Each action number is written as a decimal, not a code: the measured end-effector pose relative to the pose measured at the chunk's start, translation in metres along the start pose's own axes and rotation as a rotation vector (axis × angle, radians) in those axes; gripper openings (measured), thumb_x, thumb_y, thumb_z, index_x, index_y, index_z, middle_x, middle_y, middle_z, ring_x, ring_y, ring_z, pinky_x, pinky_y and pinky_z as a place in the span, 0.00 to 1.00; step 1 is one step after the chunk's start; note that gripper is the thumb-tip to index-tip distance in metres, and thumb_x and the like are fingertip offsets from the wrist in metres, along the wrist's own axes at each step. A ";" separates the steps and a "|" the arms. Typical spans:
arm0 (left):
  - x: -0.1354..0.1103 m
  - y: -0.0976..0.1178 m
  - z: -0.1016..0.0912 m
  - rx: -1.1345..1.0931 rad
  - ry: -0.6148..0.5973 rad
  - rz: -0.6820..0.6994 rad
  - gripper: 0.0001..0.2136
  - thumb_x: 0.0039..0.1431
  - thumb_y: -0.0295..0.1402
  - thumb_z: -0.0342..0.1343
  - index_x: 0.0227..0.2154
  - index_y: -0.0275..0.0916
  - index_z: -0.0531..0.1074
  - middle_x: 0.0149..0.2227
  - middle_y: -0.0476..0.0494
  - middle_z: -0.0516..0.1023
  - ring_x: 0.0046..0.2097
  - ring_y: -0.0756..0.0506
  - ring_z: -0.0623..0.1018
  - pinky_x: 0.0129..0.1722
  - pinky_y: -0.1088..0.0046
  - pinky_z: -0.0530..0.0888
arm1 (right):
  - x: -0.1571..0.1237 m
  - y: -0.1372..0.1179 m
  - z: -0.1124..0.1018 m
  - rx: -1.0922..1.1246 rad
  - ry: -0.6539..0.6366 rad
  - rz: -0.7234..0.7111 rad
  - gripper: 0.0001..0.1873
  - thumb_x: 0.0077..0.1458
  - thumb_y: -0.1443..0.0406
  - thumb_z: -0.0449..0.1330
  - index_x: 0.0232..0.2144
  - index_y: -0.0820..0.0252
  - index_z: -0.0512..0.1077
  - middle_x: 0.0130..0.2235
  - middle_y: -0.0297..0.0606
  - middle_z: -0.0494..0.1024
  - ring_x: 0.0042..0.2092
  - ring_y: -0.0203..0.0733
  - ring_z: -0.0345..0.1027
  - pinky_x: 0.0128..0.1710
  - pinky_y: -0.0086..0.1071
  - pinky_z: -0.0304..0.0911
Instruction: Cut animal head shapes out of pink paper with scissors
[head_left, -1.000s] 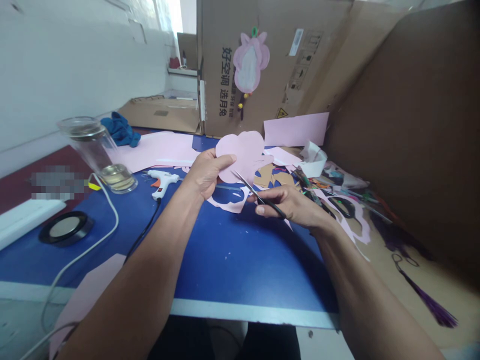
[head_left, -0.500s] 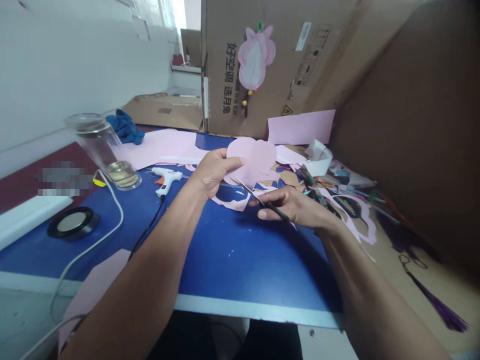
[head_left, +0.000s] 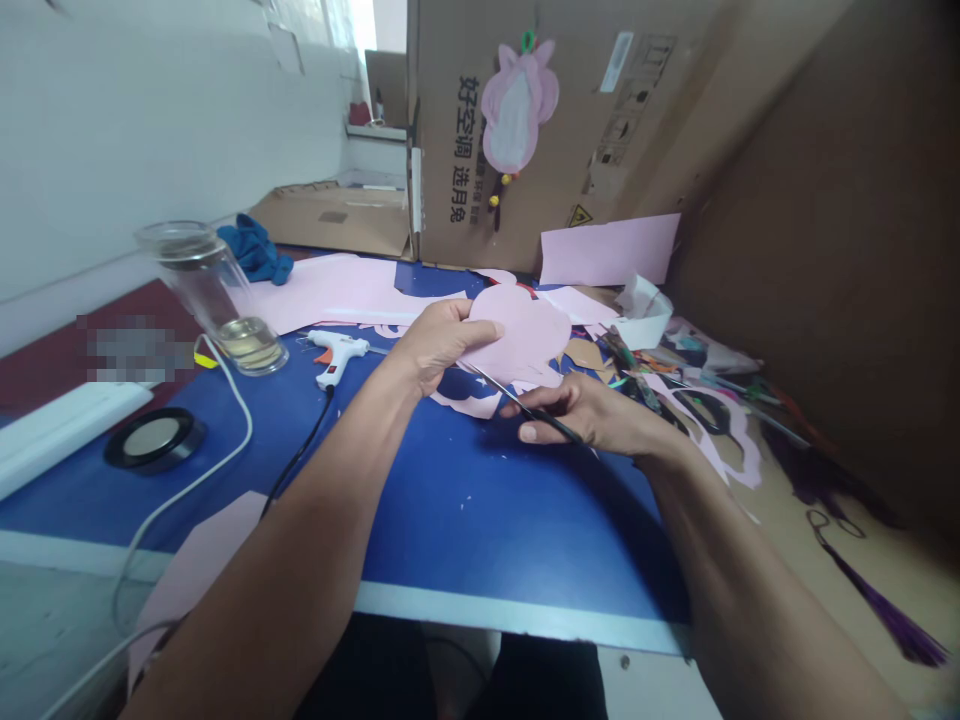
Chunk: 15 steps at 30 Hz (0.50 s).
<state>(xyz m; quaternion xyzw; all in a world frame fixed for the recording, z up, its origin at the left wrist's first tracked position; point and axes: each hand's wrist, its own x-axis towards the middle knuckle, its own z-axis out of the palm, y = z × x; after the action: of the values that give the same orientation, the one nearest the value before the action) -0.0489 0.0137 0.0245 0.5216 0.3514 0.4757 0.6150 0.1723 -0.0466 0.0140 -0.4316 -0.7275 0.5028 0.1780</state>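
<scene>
My left hand (head_left: 441,345) pinches a pink paper cutout (head_left: 521,330) with rounded lobes, its thumb lying on top of the sheet. In my right hand (head_left: 574,415) is a pair of scissors (head_left: 551,425) with dark handles; the fingers are closed around them. The blades point up and left and meet the paper's lower edge near my left fingers. Under the cutout, pink paper scraps (head_left: 469,400) lie on the blue tabletop (head_left: 450,540).
A white glue gun (head_left: 339,355), a glass jar (head_left: 244,335) and a black tape roll (head_left: 154,440) stand on the left. Tools and scraps (head_left: 637,375) clutter the right, near a purple tassel (head_left: 892,610). Behind, a pink paper ornament (head_left: 517,110) hangs on a cardboard box (head_left: 442,40).
The pink cutout has turned and shifted slightly to the right in my left hand. The scissors stay at its lower edge. The whole view has shifted a little.
</scene>
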 end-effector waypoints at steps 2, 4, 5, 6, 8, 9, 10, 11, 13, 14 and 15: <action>-0.001 0.000 0.000 0.034 -0.004 0.004 0.10 0.43 0.30 0.70 0.30 0.36 0.80 0.29 0.41 0.81 0.33 0.42 0.79 0.34 0.65 0.76 | 0.000 0.000 0.000 -0.036 -0.003 -0.009 0.23 0.51 0.48 0.73 0.45 0.54 0.86 0.30 0.31 0.75 0.31 0.36 0.59 0.31 0.30 0.57; -0.001 0.000 0.000 0.066 -0.011 0.005 0.09 0.43 0.30 0.70 0.30 0.36 0.80 0.29 0.40 0.81 0.31 0.43 0.79 0.32 0.67 0.75 | 0.001 0.000 0.001 -0.042 -0.009 -0.036 0.22 0.51 0.48 0.73 0.43 0.55 0.86 0.30 0.31 0.75 0.31 0.36 0.60 0.31 0.30 0.58; -0.002 0.000 0.000 0.082 -0.021 0.004 0.09 0.43 0.31 0.70 0.30 0.35 0.80 0.29 0.40 0.81 0.30 0.44 0.78 0.31 0.68 0.74 | 0.001 0.001 0.001 -0.031 -0.012 -0.049 0.23 0.51 0.47 0.73 0.42 0.55 0.86 0.30 0.31 0.75 0.32 0.37 0.60 0.32 0.30 0.58; -0.002 0.000 0.000 0.097 -0.035 0.002 0.09 0.44 0.31 0.70 0.29 0.35 0.80 0.30 0.40 0.81 0.30 0.45 0.78 0.30 0.69 0.73 | 0.002 0.002 0.002 -0.017 -0.015 -0.057 0.23 0.51 0.47 0.73 0.42 0.55 0.85 0.31 0.32 0.75 0.32 0.37 0.61 0.32 0.30 0.59; -0.003 0.000 -0.001 0.127 -0.066 -0.002 0.08 0.44 0.32 0.69 0.29 0.36 0.80 0.29 0.40 0.81 0.29 0.45 0.77 0.29 0.70 0.72 | 0.003 0.006 0.002 0.002 -0.016 -0.058 0.24 0.50 0.47 0.74 0.42 0.56 0.85 0.31 0.32 0.76 0.32 0.37 0.61 0.32 0.30 0.59; -0.003 0.000 -0.001 0.141 -0.079 -0.007 0.08 0.45 0.32 0.69 0.29 0.36 0.80 0.29 0.40 0.81 0.29 0.45 0.77 0.28 0.70 0.72 | 0.003 0.007 0.002 0.003 -0.018 -0.054 0.24 0.50 0.47 0.74 0.43 0.56 0.85 0.32 0.33 0.76 0.32 0.38 0.62 0.32 0.31 0.60; -0.003 -0.001 -0.001 0.153 -0.088 -0.013 0.07 0.45 0.32 0.69 0.28 0.36 0.80 0.29 0.40 0.81 0.28 0.45 0.77 0.28 0.70 0.72 | 0.003 0.009 0.002 0.000 -0.021 -0.053 0.24 0.50 0.47 0.74 0.43 0.56 0.85 0.33 0.33 0.77 0.33 0.38 0.63 0.33 0.31 0.61; -0.004 -0.001 -0.001 0.164 -0.096 -0.018 0.07 0.45 0.32 0.69 0.28 0.36 0.80 0.29 0.40 0.81 0.28 0.45 0.77 0.28 0.70 0.72 | 0.004 0.010 0.001 -0.007 -0.026 -0.053 0.24 0.50 0.47 0.74 0.43 0.57 0.85 0.34 0.33 0.78 0.33 0.39 0.65 0.34 0.32 0.62; -0.004 -0.001 -0.001 0.186 -0.110 -0.029 0.07 0.45 0.31 0.69 0.28 0.36 0.80 0.29 0.40 0.81 0.27 0.45 0.77 0.27 0.70 0.71 | 0.004 0.012 0.001 -0.025 -0.043 -0.058 0.24 0.50 0.48 0.74 0.43 0.57 0.84 0.36 0.34 0.80 0.36 0.40 0.68 0.37 0.33 0.66; -0.005 -0.001 -0.001 0.200 -0.118 -0.033 0.06 0.44 0.31 0.69 0.27 0.37 0.80 0.29 0.40 0.81 0.27 0.45 0.76 0.27 0.70 0.71 | 0.004 0.013 0.001 -0.028 -0.052 -0.063 0.24 0.50 0.48 0.74 0.44 0.56 0.84 0.37 0.35 0.81 0.37 0.41 0.69 0.39 0.34 0.67; -0.005 -0.001 -0.001 0.216 -0.128 -0.039 0.06 0.44 0.31 0.69 0.27 0.37 0.79 0.29 0.40 0.81 0.27 0.45 0.77 0.26 0.70 0.71 | 0.004 0.013 0.001 -0.022 -0.058 -0.068 0.25 0.50 0.49 0.74 0.45 0.56 0.84 0.39 0.36 0.82 0.39 0.43 0.71 0.41 0.36 0.69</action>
<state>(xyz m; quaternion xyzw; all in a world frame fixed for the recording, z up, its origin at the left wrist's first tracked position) -0.0511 0.0093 0.0229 0.6074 0.3706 0.3886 0.5854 0.1752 -0.0424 0.0019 -0.3937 -0.7522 0.5006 0.1692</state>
